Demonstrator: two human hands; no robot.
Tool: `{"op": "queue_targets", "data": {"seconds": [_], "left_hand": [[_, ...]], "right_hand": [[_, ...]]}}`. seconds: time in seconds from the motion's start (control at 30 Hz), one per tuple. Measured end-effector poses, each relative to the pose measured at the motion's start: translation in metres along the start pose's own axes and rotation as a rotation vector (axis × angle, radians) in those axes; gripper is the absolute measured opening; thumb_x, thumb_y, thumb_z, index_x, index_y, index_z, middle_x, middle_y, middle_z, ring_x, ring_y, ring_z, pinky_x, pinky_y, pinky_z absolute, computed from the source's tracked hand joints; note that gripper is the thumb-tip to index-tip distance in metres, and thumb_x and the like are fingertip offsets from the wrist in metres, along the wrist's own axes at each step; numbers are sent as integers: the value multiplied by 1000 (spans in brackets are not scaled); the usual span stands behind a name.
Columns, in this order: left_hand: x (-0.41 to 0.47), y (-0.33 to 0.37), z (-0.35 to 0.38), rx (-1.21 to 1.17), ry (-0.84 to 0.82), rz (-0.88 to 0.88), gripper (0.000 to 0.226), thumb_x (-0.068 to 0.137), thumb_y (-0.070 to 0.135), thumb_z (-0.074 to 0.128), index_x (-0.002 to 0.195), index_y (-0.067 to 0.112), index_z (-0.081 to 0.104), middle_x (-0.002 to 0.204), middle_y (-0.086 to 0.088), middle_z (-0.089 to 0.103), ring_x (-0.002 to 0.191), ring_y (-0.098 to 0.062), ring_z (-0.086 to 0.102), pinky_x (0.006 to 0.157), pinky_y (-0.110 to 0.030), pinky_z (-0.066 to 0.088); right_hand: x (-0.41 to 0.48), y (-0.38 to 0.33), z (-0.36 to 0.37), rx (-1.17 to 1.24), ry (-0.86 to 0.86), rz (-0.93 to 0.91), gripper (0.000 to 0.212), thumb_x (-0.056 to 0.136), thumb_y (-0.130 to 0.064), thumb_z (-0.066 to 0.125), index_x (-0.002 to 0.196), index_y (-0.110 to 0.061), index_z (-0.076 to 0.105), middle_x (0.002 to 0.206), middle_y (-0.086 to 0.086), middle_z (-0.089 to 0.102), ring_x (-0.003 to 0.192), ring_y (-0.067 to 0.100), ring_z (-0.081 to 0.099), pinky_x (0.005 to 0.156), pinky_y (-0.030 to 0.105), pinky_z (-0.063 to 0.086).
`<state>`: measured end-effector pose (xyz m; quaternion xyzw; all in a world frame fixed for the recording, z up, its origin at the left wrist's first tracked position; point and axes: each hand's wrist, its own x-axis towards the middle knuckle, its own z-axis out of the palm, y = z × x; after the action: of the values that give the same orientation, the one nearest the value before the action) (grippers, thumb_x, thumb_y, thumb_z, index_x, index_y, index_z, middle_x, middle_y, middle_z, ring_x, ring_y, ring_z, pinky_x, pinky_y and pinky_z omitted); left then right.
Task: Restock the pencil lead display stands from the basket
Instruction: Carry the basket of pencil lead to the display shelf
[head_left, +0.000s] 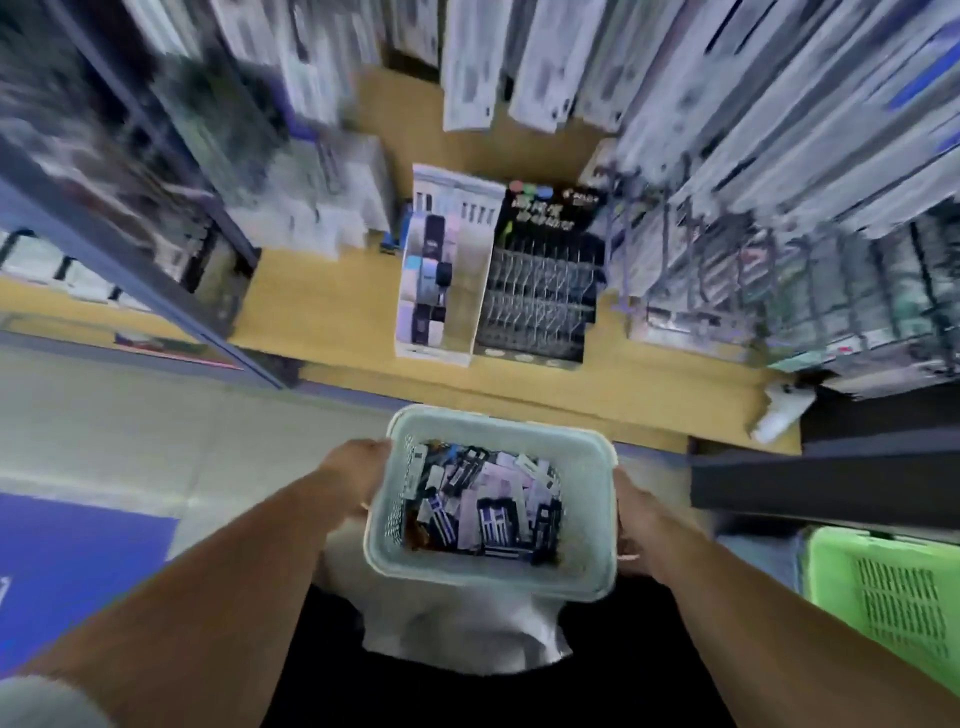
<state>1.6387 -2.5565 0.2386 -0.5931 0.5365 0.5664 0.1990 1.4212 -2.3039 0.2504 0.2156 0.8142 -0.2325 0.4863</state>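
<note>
I hold a pale green plastic basket (587, 566) in front of my body, just below the shelf edge. My left hand (358, 480) grips its left wall and my right hand (641, 530) grips its right wall. Inside lie several pencil lead packs (488, 506) in black, white and lilac, piled loosely. On the wooden shelf (322, 312) ahead stand two display stands side by side: a white one (441, 270) holding some lilac and dark packs, and a black one (540, 291) with rows of clear slots.
Hanging packaged stationery (519, 62) fills the wall above the shelf. More racks of goods (779, 270) crowd the right side of the shelf. A bright green crate (893, 597) sits low at the right. A dark blue shelf frame (156, 291) stands at the left.
</note>
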Motion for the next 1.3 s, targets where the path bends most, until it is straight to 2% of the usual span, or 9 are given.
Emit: {"op": "queue_targets", "data": {"seconds": [0.1,0.2,0.4,0.6,0.77,0.93,1.0,1.13,1.3], "left_hand": [[59,-10,35,106,-2,-1,21,105,19,44,104,5,59,99,-17,68,84,-30,69,62,-36,59],[114,-24,65,115,24,-17,15,101,5,44,101,0,58,95,-19,64,78,-28,66,63,-36,58],[194,-54,106,-8,124,31,19,102,11,41,101,3,58,98,-21,66,83,-34,68,67,-44,62],[226,-86,122,63,277,116,25,103,26,40,111,10,57,93,-19,63,85,-38,65,75,-49,57],[240,-89,120,64,306,103,31,102,27,44,128,14,57,108,-15,63,91,-37,64,82,-50,58],[210,-81,144,595,793,574,27,91,16,64,118,17,61,120,-13,56,88,-33,61,77,-40,51],[209,-79,172,583,589,653,27,91,14,65,117,17,61,114,-10,61,82,-25,61,75,-35,52],[235,-71,222,383,237,224,48,90,32,69,131,11,55,104,-4,63,79,-16,57,73,-25,42],[276,-71,255,323,181,-17,81,57,56,85,118,11,56,104,-5,63,82,-19,65,65,-27,53]], "right_hand": [[92,4,17,-50,-40,17,82,77,-87,38,108,-18,71,101,16,74,90,37,72,84,55,59],[134,-2,34,-50,-39,24,70,96,-72,31,104,-11,63,98,17,68,89,34,68,83,47,58],[227,9,59,-30,-48,-75,49,100,-54,41,105,-13,66,101,17,72,90,37,72,88,55,59],[287,43,77,31,-80,-153,58,91,-63,48,107,-13,72,99,13,77,89,35,74,87,52,60],[280,44,87,-62,-1,-310,67,100,-61,27,121,-10,64,116,13,67,103,31,63,95,41,48],[266,68,93,-12,32,-460,51,108,-50,25,114,-14,60,106,10,62,94,24,54,85,32,38],[273,70,96,13,34,-471,48,107,-53,24,109,-19,57,106,9,64,95,25,56,87,34,41],[282,70,95,5,24,-488,53,107,-52,25,119,-14,59,108,8,63,100,25,56,91,34,41],[295,76,99,103,-25,-460,55,102,-63,29,114,-21,62,105,4,70,100,24,65,97,47,52]]}}
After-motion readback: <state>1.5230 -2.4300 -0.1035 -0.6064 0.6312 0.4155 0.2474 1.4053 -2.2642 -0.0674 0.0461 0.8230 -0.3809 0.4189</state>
